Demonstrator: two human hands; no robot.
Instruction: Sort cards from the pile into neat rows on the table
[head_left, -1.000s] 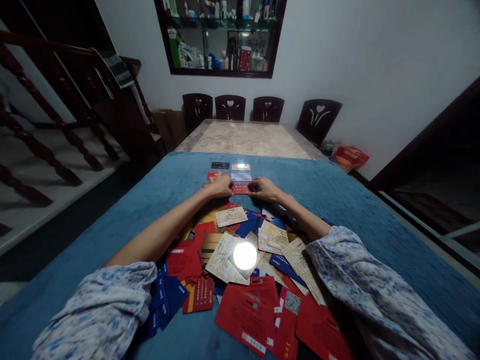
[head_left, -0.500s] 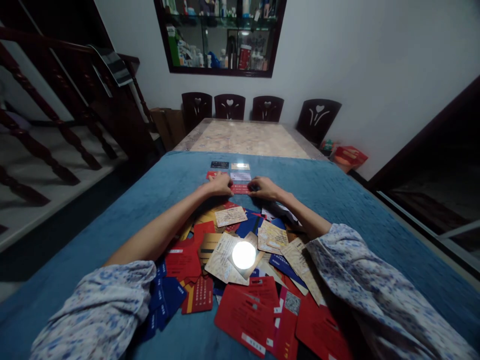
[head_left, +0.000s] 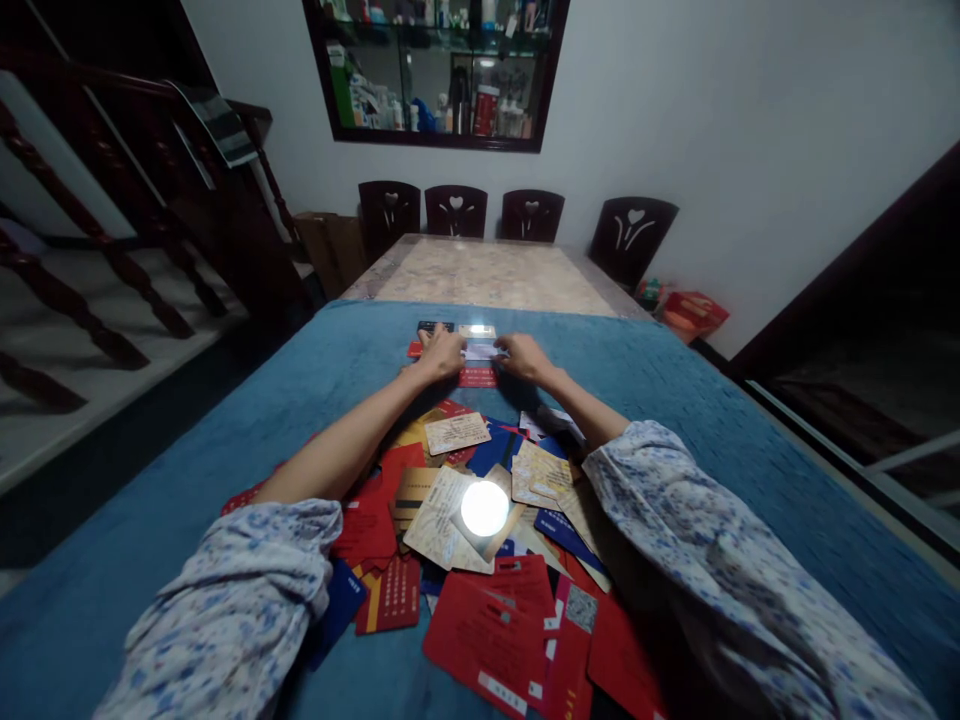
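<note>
At the bottom centre of the frame, a loose pile of cards (head_left: pixel 441 520) overlaps on a blue cloth (head_left: pixel 645 390), a round glare whitening its middle. Beyond it, near the centre, a red lettered card (head_left: pixel 478 377) lies flat. Just past that is the white card (head_left: pixel 481 350), between the two hands. The left hand (head_left: pixel 442 355) bends its fingers at the card's left end, partly covering a red card (head_left: pixel 414 349); the right hand (head_left: pixel 527 358) curls at its right end. Whether either pinches it I cannot tell. The card looks light, thin and stiff, probably slick and hard to lift from flat; its short edges seem the best hold. A black card (head_left: pixel 436 326) and a pale gold card (head_left: pixel 477 331) lie farther up. Left of the table's far end stands a cardboard box (head_left: pixel 330 250), contents hidden; at right, a red bag (head_left: pixel 694 308). At the top, a wall cabinet (head_left: pixel 435 143) holds bottles, a red jar (head_left: pixel 486 110) and a dark flask (head_left: pixel 460 100).
</note>
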